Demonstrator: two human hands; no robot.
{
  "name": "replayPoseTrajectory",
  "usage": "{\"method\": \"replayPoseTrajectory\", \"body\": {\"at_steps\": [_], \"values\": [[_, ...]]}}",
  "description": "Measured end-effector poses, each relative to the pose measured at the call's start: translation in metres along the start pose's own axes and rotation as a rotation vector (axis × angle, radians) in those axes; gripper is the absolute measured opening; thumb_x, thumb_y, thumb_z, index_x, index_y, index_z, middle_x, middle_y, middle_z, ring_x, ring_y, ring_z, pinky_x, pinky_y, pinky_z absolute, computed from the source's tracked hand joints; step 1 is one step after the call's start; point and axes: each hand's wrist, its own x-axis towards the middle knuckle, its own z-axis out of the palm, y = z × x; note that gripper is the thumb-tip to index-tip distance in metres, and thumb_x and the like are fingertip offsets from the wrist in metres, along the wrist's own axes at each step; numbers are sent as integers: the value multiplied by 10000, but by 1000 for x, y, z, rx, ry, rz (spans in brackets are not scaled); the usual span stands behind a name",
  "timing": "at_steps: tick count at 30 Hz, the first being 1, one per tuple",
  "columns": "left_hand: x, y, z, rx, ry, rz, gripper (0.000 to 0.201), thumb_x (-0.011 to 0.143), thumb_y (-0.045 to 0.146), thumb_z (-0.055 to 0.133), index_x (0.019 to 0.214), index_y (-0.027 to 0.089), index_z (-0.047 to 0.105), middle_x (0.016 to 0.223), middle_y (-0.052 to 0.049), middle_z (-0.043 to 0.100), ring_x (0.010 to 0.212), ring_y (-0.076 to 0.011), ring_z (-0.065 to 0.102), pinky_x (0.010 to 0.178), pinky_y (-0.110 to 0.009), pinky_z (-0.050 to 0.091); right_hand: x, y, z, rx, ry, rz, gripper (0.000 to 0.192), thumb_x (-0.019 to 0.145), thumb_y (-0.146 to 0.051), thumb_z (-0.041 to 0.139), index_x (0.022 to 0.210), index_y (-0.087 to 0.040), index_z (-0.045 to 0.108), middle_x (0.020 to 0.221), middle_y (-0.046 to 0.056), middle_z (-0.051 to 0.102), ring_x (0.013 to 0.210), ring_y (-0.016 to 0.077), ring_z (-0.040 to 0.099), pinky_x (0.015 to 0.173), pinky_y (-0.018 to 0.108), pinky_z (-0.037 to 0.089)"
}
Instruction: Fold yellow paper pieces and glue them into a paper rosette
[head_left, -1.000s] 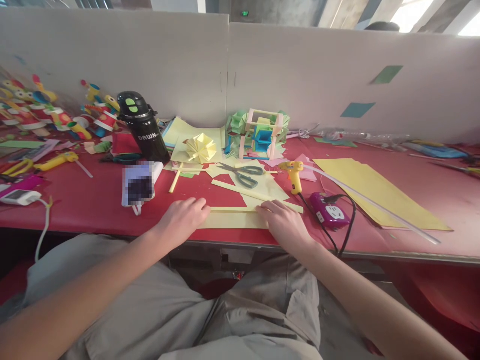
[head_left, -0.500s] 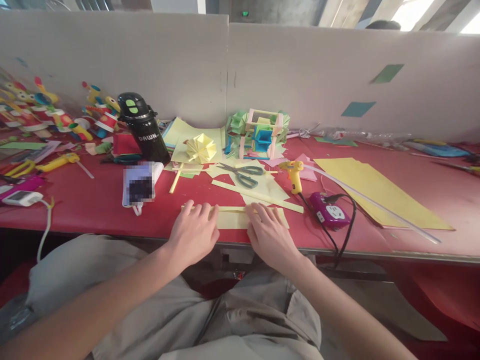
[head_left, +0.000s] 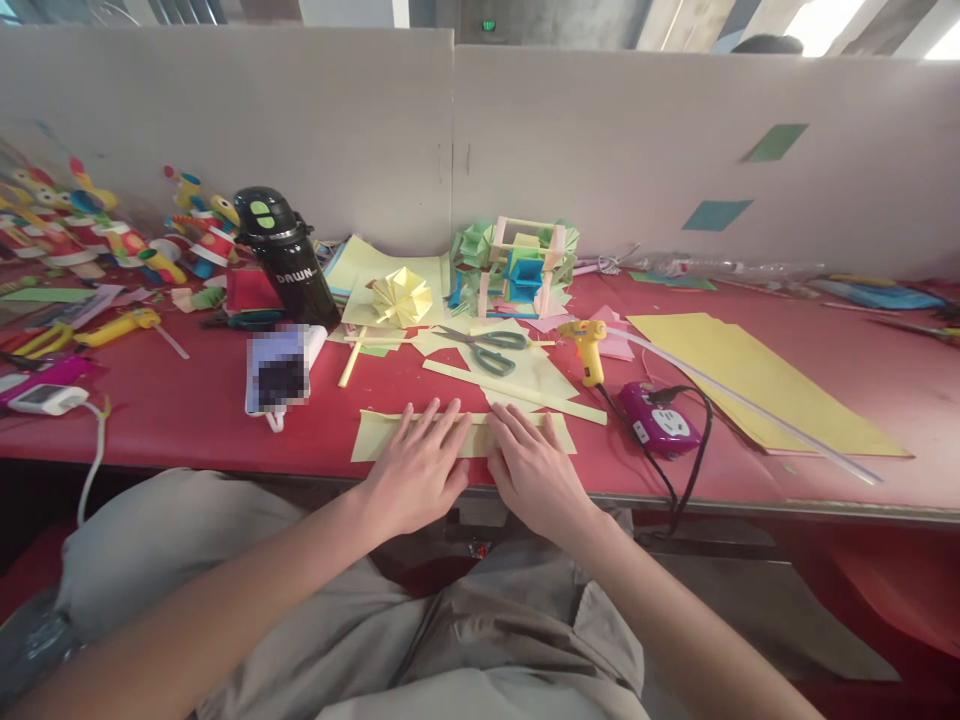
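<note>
Left hand (head_left: 420, 470) flat, fingers spread, pressing pale yellow paper strip (head_left: 375, 436) onto red desk (head_left: 172, 400). Right hand (head_left: 536, 470) likewise flat on strip, just beside left; neither grips it. Beyond hands: scissors (head_left: 484, 350). Right of right hand: glue gun (head_left: 587, 350), purple socket (head_left: 660, 425).

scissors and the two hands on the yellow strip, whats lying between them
In the head view, a long thin yellow paper strip lies slantwise on pale yellow paper between the scissors and the hands.
</note>
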Motion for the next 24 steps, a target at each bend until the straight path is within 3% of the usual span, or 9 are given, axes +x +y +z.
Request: {"method": "replayPoseTrajectory", "body": {"at_steps": [13, 18, 24], "values": [[-5, 1, 4, -59, 28, -5, 555, 1002, 375, 373, 1539, 236, 367, 1622, -89, 308, 1480, -401, 280, 1138, -703, 253, -1, -4, 2, -19, -3, -2, 447, 1012, -261, 316, 1392, -118, 504, 1550, 171, 417, 1453, 326, 378, 1155, 668, 251], [-5, 0, 4, -57, 9, -2, 575, 1004, 367, 359, 1559, 220, 321, 1631, -83, 276, 1492, -388, 260, 1146, -713, 228, 1, -3, 4, 7, -48, -90, 519, 1033, -298, 293, 1502, -105, 404, 1589, 144, 339, 1490, 279, 310, 1200, 549, 282], [-16, -11, 3, -26, -1, -66, 611, 1020, 440, 323, 1566, 168, 293, 1634, -103, 253, 1497, -376, 255, 1163, -653, 274, -7, 17, -3, 35, -75, -41, 510, 1047, -299, 268, 1522, -163, 395, 1593, 92, 342, 1491, 230, 301, 1226, 482, 276]]}}
